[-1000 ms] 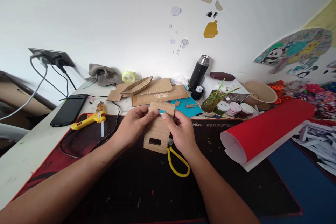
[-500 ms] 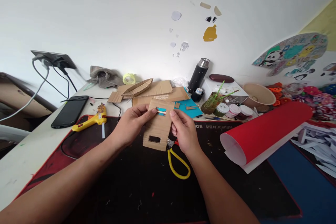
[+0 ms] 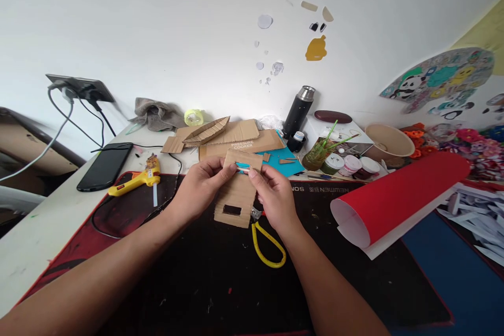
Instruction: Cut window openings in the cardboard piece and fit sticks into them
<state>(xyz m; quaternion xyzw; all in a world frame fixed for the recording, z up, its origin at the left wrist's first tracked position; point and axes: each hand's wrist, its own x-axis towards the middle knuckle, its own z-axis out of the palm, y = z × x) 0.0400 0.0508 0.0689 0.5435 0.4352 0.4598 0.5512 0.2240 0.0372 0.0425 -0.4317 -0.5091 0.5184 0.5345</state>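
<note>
Between my hands is a flat cardboard piece (image 3: 238, 192) with two rectangular cut-outs, raised over the black desk mat. A thin white stick (image 3: 243, 169) crosses the upper cut-out. My left hand (image 3: 205, 181) grips the cardboard's left edge, its thumb at one end of the stick. From the right side my right hand (image 3: 275, 189) pinches the card, thumb at the stick's other end; its curled fingers are partly hidden. Scissors with yellow handles (image 3: 271, 252) lie beneath, their blades mostly covered by my right hand and the cardboard.
A yellow hot glue gun (image 3: 137, 179) and a black phone (image 3: 105, 167) lie at left. Cardboard scraps (image 3: 248, 143) and blue paper (image 3: 289, 167) are behind my hands. A black thermos (image 3: 298, 113) and paint jars (image 3: 350, 165) stand farther right, near a red paper roll (image 3: 405, 199).
My right thumb has slid left from the cardboard's right edge onto the end of the stick by the upper cut-out. My left hand has barely moved.
</note>
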